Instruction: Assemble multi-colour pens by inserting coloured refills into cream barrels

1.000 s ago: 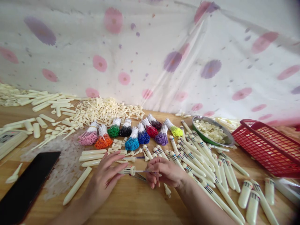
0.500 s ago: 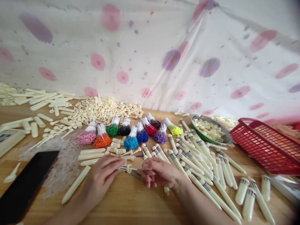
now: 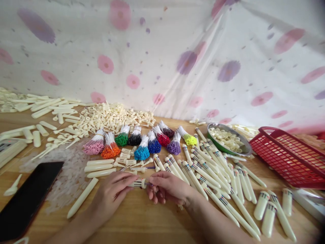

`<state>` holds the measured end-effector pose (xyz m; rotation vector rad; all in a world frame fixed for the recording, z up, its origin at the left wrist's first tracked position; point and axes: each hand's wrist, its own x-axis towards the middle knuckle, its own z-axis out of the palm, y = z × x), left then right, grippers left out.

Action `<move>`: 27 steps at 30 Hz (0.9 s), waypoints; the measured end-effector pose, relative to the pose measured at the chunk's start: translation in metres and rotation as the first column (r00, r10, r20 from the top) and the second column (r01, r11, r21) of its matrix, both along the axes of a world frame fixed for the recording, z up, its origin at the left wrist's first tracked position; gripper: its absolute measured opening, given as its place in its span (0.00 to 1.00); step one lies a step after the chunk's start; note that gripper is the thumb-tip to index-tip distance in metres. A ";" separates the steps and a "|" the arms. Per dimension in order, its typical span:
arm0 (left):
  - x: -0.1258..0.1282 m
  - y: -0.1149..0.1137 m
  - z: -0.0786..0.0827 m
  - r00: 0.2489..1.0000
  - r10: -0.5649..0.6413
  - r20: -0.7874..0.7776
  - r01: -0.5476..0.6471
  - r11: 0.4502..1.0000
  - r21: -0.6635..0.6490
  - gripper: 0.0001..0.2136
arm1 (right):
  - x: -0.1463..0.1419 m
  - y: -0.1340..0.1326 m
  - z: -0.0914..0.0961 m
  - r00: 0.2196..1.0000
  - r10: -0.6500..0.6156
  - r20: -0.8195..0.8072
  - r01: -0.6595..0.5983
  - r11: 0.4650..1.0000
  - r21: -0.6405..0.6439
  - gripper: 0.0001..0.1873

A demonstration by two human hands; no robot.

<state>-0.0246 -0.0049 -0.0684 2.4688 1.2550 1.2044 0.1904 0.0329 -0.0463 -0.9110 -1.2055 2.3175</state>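
Note:
Over the near middle of the table, my left hand (image 3: 115, 189) is closed round a cream slotted pen barrel piece (image 3: 139, 183), its open end pointing right. The fingers of my right hand (image 3: 169, 188) are pinched at that end on a thin pen refill (image 3: 149, 184) with a purple tip. Most of the refill is hidden by the barrel piece and my fingers. Just beyond my hands lie loose slotted pieces (image 3: 125, 155) and a few loose refills (image 3: 143, 168). Behind them stand bundles of refills sorted by colour, such as light blue (image 3: 142, 152) and purple (image 3: 174, 147).
Multicolour pens (image 3: 213, 169) are heaped at right, near a metal bowl (image 3: 247, 150) of cream parts and a red basket (image 3: 286, 159). At left lie a black phone (image 3: 30, 196), clear small caps (image 3: 66, 176) and cream pen tubes (image 3: 82, 198). A flowered sheet (image 3: 157, 61) hangs behind.
My right hand has moved left, up against the slotted barrel piece. The white length of refill that showed between my hands has gone into the piece.

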 end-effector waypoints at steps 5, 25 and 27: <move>-0.002 0.001 -0.004 0.998 0.025 0.062 -0.021 0.998 -0.052 0.12 | 0.000 -0.002 0.002 0.978 -0.082 0.189 0.006 0.927 0.375 0.32; -0.006 0.003 -0.007 0.970 0.093 0.227 -0.012 0.943 -0.334 0.13 | 0.035 0.007 0.032 0.485 -0.618 0.619 -0.661 0.204 0.722 0.06; -0.007 0.003 -0.007 0.973 0.096 0.210 -0.022 0.943 -0.332 0.13 | 0.041 0.004 0.041 0.637 -0.637 0.433 -0.560 0.003 0.829 0.06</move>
